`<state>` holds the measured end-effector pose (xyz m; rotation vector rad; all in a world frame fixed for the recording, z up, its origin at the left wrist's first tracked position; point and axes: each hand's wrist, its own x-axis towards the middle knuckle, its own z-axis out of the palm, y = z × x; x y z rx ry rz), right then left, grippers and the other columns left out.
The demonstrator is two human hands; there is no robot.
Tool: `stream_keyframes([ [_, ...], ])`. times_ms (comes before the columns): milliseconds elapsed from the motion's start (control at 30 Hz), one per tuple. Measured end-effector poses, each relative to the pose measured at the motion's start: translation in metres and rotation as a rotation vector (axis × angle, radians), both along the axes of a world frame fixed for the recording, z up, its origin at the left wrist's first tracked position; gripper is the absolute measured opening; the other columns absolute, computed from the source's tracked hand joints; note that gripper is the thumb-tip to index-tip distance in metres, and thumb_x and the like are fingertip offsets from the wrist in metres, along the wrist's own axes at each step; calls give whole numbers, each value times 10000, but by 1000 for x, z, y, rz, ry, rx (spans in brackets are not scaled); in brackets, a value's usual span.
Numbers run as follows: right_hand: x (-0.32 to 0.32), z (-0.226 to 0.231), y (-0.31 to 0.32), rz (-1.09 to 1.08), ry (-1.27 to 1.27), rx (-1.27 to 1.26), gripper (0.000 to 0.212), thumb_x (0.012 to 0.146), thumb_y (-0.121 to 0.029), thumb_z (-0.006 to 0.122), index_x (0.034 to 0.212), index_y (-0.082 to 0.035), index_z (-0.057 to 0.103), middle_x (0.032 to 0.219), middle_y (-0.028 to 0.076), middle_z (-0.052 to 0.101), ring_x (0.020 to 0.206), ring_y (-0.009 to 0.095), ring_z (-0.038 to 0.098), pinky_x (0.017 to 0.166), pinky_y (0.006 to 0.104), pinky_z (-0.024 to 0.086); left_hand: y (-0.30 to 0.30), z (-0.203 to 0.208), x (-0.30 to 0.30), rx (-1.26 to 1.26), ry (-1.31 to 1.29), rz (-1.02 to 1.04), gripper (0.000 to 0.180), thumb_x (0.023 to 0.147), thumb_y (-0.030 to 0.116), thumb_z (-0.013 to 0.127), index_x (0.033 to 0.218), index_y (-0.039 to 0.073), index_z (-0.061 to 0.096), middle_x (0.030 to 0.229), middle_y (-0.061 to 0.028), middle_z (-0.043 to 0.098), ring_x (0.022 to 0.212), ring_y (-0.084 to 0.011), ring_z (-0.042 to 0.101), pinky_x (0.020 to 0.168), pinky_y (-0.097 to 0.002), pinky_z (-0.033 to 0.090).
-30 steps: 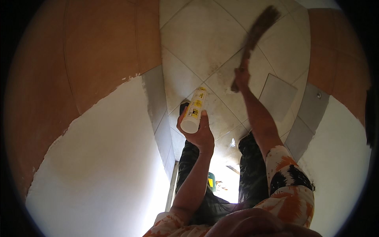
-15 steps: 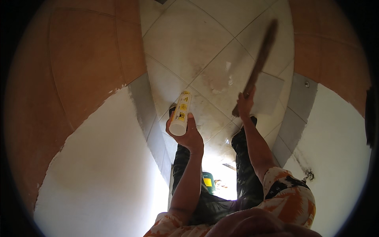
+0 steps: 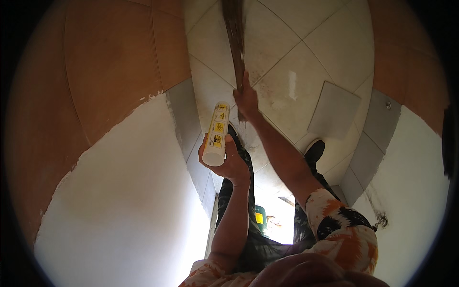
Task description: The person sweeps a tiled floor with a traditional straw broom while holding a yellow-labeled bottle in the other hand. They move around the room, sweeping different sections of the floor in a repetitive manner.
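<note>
Broom (image 3: 234, 38), dark brown and short, stretches over the pale tiled floor (image 3: 330, 43) of a narrow space between orange-brown and white walls (image 3: 114, 57). In the head view, the only one, we look straight down. The right hand (image 3: 247, 101) is wrapped around the broom's near end, fingers curled together on it and one digit stretched along it. The bristles point away, past the upper edge; they are blurred and cut off there, so whether they touch the tiles is hard to tell. The left hand (image 3: 228, 165) holds a white tube (image 3: 218, 126) with yellow picture panels, pinched between the thumb on one side and curled fingers on the other. The tube is in the air, left of the broom, its round end toward the lower edge.

The floor work looks begun but unfinished: brownish smudges (image 3: 260, 79) mark the tiles just right of the broom, and those seem to be what is left. No finished patch stands out, so how much is done cannot be judged. A grey square panel (image 3: 333, 110) lies farther right, near a dark shoe (image 3: 314, 150). Behind, between the camouflage trouser legs, is a green container (image 3: 260, 217) in bright light.
</note>
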<state>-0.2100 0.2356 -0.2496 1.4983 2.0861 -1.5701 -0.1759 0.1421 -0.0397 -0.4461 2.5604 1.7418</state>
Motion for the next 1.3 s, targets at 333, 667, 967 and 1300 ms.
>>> stream_keyframes([
  [333,189,43,128,-393,-200,192,887,945,-187,675,1683,-133,185,1139,255,727,868,313,752,750,413,595,4,8,-3,-50,-59,-1,572,921,90,800,1369,20,451,1315,-146,526,1234,-251,551,1043,-381,552],
  [667,115,-40,322,25,-311,303,891,889,-200,677,1671,-147,253,1310,259,680,1068,363,721,942,429,556,0,2,5,-15,-71,-89,604,922,188,820,1365,32,441,1304,-160,510,1224,-261,540,1003,-403,591],
  [967,187,30,318,-158,-273,484,916,884,-219,682,1680,-206,228,1216,253,711,1047,407,722,918,492,570,9,0,-2,-37,-81,-90,594,905,58,802,1381,28,448,1382,-159,535,1249,-282,568,1029,-393,580],
  [1300,229,34,410,84,-460,367,916,903,-215,666,1696,-259,209,1239,212,704,1063,350,709,981,405,534,22,3,5,-64,-131,-126,585,919,65,786,1386,20,436,1400,-168,520,1245,-276,562,1023,-388,579],
])
